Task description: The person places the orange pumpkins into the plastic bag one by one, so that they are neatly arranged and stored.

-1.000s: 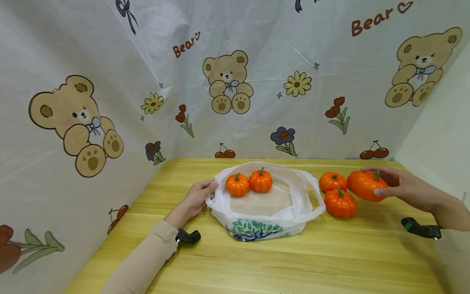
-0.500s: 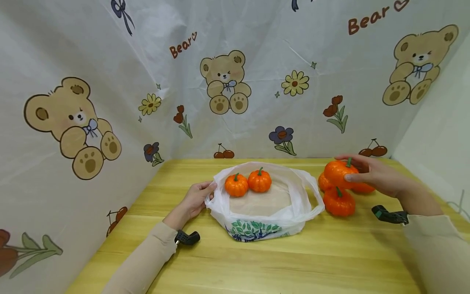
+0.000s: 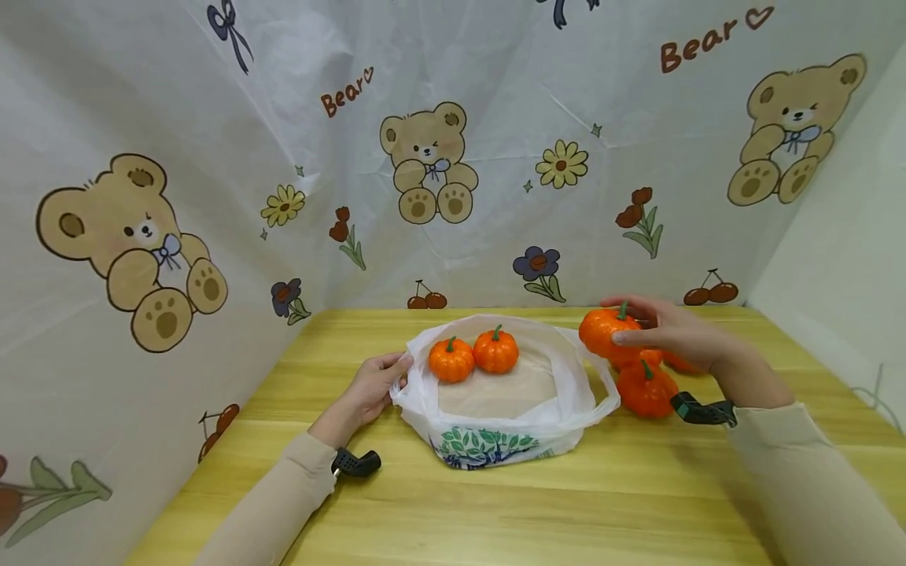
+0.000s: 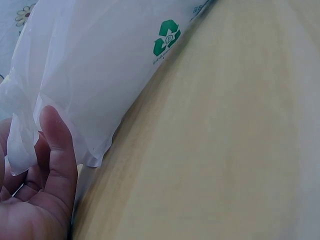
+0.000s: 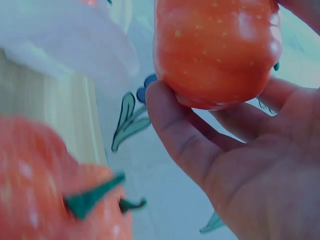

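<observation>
A white plastic bag [image 3: 576,393] with a green leaf print lies with its mouth spread wide on the wooden table. My left hand [image 3: 371,389] pinches the bag's left edge; in the left wrist view the thumb and fingers have plastic [image 4: 22,145] between them. Inside sit two small orange toy pumpkins [image 3: 451,362] with green stems, side by side at the back left. My right hand [image 3: 675,334] grips another pumpkin [image 3: 600,333] by its sides, raised at the bag's right edge. In the right wrist view, the thumb and fingers hold this pumpkin [image 5: 215,55] from below.
Under and behind the raised pumpkin, more pumpkins [image 3: 647,391] rest on the table [image 3: 495,519] right of the bag, partly covered by the right hand. A cloth backdrop [image 3: 488,259] printed with bears and flowers stands along the back and left. A white wall [image 3: 842,291] rises at the right.
My right hand has lifted the pumpkin from the right-hand group and carried it left, over the other pumpkins, to the bag's right edge. The left hand keeps its hold on the bag.
</observation>
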A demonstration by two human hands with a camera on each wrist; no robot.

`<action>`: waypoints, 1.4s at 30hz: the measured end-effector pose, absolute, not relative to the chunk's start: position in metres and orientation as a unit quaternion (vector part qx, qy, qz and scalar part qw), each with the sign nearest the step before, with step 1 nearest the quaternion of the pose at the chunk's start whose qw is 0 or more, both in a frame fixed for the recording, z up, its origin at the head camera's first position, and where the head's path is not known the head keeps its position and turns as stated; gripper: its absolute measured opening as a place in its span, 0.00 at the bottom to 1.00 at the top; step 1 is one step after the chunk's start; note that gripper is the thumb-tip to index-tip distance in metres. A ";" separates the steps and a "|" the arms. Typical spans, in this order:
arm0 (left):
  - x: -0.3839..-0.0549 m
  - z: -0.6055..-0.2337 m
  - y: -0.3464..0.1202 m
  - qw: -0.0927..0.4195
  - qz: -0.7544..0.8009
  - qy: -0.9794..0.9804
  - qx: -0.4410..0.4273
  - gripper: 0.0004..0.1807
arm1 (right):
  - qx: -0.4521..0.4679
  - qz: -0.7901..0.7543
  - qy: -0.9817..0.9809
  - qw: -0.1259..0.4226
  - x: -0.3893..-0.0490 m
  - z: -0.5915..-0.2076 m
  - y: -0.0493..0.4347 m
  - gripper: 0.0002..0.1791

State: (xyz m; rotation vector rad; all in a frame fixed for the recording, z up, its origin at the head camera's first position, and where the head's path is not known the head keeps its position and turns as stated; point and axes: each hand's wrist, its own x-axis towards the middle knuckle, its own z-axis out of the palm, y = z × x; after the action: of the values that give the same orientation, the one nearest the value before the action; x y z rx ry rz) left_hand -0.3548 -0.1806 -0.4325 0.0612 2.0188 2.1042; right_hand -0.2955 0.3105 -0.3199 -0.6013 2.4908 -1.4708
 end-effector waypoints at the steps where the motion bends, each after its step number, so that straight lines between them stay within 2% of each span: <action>1: -0.354 -0.432 -0.181 0.113 0.717 0.688 0.020 0.25 | -0.198 -0.495 0.841 0.096 -0.296 -0.319 0.306 0.32; 10: -0.354 -0.430 -0.181 0.119 0.717 0.687 0.022 0.25 | -0.184 -0.481 0.853 0.089 -0.304 -0.319 0.274 0.32; 32: -0.355 -0.430 -0.180 0.114 0.715 0.689 0.025 0.25 | -0.169 -0.478 0.854 0.113 -0.315 -0.329 0.220 0.39; 42: -0.353 -0.431 -0.181 0.116 0.714 0.690 0.025 0.25 | -0.144 -0.488 0.853 0.114 -0.321 -0.347 0.204 0.39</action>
State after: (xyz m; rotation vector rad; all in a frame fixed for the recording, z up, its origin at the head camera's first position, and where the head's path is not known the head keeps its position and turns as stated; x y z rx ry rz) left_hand -0.3526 -0.1809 -0.4311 0.0737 2.0220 2.0903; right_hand -0.3215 0.2043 -0.3471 -0.4229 2.5016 -1.4325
